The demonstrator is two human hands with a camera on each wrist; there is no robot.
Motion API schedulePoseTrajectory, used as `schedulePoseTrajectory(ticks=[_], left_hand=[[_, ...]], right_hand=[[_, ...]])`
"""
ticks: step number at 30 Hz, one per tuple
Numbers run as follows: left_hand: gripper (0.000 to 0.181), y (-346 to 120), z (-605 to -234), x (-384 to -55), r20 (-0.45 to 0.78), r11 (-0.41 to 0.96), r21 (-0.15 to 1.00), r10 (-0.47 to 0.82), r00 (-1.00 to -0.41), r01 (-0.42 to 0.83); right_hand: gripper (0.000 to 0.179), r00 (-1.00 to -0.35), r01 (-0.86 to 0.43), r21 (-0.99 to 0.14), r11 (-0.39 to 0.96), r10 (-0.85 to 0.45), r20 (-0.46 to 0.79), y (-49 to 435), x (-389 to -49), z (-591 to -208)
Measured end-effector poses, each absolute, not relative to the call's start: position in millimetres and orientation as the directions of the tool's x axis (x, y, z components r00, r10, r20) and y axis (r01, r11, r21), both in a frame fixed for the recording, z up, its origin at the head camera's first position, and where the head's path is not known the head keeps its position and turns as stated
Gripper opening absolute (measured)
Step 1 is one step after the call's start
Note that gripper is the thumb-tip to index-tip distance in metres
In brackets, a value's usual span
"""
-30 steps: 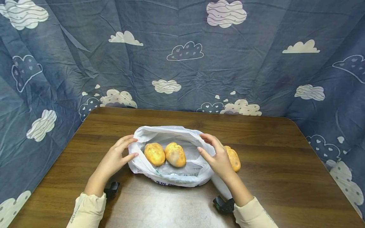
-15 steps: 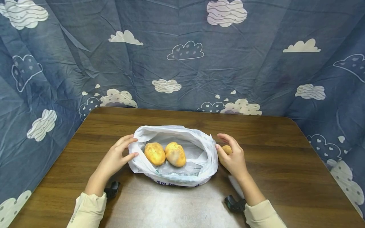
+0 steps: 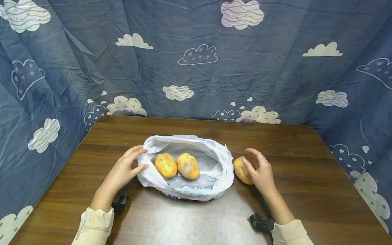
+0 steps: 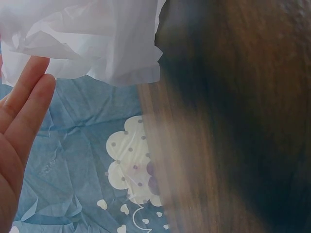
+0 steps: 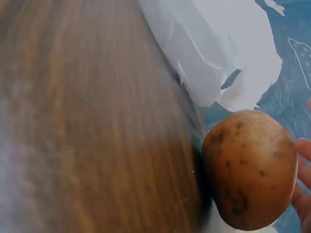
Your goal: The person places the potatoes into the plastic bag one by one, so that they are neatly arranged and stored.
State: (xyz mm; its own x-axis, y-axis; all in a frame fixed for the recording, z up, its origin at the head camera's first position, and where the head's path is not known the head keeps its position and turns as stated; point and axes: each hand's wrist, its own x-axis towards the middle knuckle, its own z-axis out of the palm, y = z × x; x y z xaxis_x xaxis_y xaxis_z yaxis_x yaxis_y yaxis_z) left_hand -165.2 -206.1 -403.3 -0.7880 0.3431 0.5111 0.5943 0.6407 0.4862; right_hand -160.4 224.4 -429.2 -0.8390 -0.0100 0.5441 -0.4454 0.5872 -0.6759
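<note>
A white plastic bag [image 3: 226, 173] stands on the table with its mouth open upward. Two potatoes lie inside, one on the left [image 3: 166, 165] and one beside it [image 3: 188, 166]. My left hand [image 3: 120, 170] touches the bag's left rim, its thumb and fingers spread apart; the left wrist view shows two straight fingers [image 4: 34, 104] against the plastic. Right of the bag, a third potato [image 3: 243, 171] sits on the table. My right hand [image 3: 261, 173] is over its right side, thumb across the top. In the right wrist view the fingertips [image 5: 303, 148] are at the potato's edge.
The brown wooden table [image 3: 306, 170] extends on both sides of the bag. Behind it hangs a blue curtain [image 3: 260, 78] with white clouds. Black straps are on both wrists.
My right hand has let go of the bag's right rim and moved right, to the potato outside. The left hand has stayed at the left rim.
</note>
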Motion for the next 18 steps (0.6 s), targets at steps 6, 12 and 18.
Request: schedulePoseTrajectory(ticks=[6, 12, 18], left_hand=[[0.047, -206, -404, -166, 0.511, 0.638, 0.488, 0.344, -0.788, 0.595], [0.047, -207, -405, -166, 0.509, 0.636, 0.491, 0.345, -0.789, 0.595], [0.047, -207, -405, -166, 0.509, 0.643, 0.488, 0.340, -0.790, 0.591]], right_hand=[[0.039, -0.883, -0.393, -0.733, 0.555, -0.006, 0.469, 222, -149, -423], [0.040, -0.920, -0.331, -0.775, 0.538, -0.001, 0.393, 232, -152, -441], [0.040, -0.947, -0.245, -0.781, 0.574, 0.031, 0.320, 239, -157, -454]])
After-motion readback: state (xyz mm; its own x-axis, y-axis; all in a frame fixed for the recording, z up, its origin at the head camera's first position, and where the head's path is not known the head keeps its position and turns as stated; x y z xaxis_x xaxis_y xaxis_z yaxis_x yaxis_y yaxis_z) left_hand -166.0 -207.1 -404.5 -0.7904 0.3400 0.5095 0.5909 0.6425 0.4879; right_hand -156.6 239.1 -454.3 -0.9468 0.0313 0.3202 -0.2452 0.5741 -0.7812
